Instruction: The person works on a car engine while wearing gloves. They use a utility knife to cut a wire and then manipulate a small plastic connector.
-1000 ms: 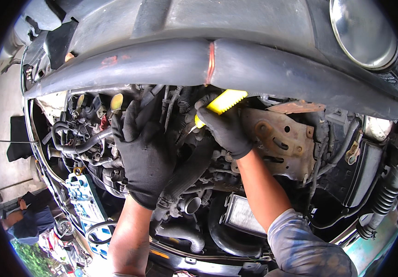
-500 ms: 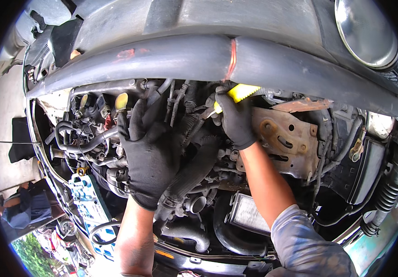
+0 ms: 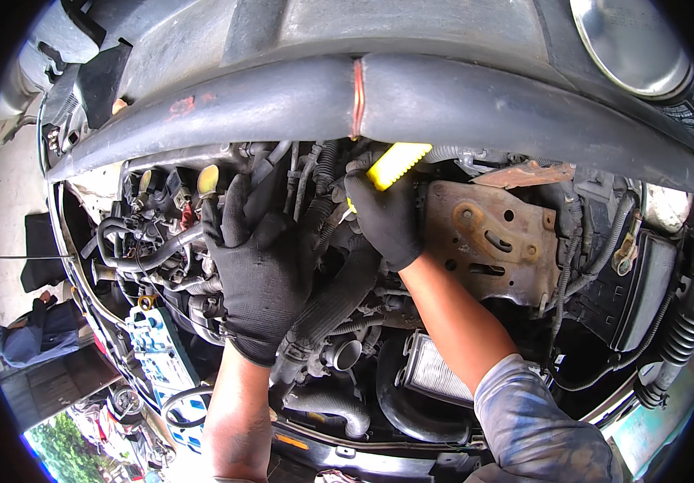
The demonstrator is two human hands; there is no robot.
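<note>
My right hand (image 3: 387, 217), in a black work glove, is closed around a yellow-handled utility knife (image 3: 398, 165). The knife's thin pale tip (image 3: 345, 214) points down and left, beside a ribbed wiring conduit (image 3: 324, 211). Just left of it, my left hand (image 3: 258, 270), also gloved in black, lies back up over the engine's hoses and wiring. Its visible fingers are stretched and spread apart; the thumb side is hidden among the conduits. Below and between the hands runs a thick braided-look dark hose (image 3: 335, 294).
A rusty metal bracket (image 3: 488, 241) stands right of my right hand. The padded dark edge (image 3: 242, 97) overhangs the engine bay. A finned metal part (image 3: 435, 370) lies under my right forearm. A blue tool case (image 3: 162, 346) sits at the left, near a person in dark blue (image 3: 37, 342).
My right hand and the knife have shifted left, nearer my left hand, and the knife has tilted more upright. My left hand stays in place. The view has moved slightly.
</note>
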